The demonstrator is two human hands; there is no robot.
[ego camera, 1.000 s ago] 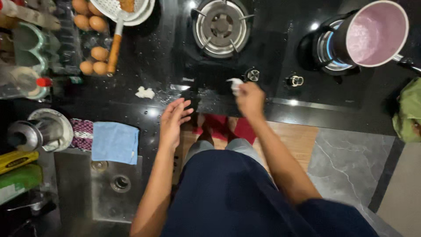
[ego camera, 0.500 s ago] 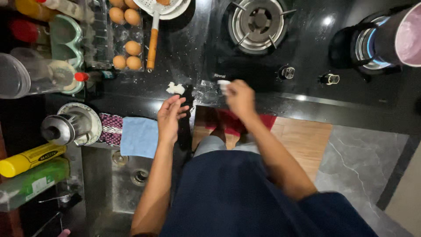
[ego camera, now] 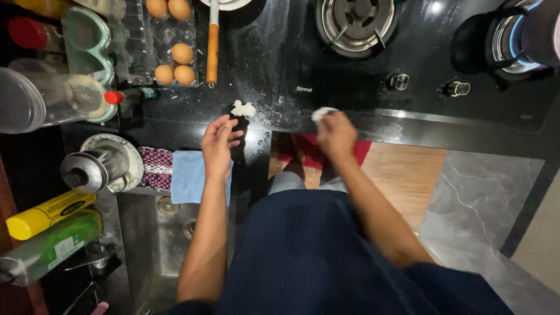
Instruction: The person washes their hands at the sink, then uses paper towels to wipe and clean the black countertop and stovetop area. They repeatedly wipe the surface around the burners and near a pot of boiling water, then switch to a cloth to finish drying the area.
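Observation:
My right hand [ego camera: 333, 133] is closed on a small white crumpled wipe [ego camera: 320, 112], pressed against the front edge of the black glass stove top [ego camera: 326, 93], which is smeared with white streaks. My left hand [ego camera: 219, 143] hovers open at the counter's front edge, fingers slightly curled, just below a small white crumpled lump [ego camera: 243, 108] lying on the counter. It holds nothing.
A clear egg tray [ego camera: 170, 44] with several brown eggs stands at the back left beside a wooden-handled utensil [ego camera: 213, 44]. A sink [ego camera: 157, 245] with a blue cloth [ego camera: 189, 177], a metal lid [ego camera: 108, 163] and bottles lies left. A pot [ego camera: 534, 35] sits over a lit burner.
The view has shifted, so the counter appears higher and further right. My right hand keeps rubbing along the stove's front edge; my left hand stays near the white lump.

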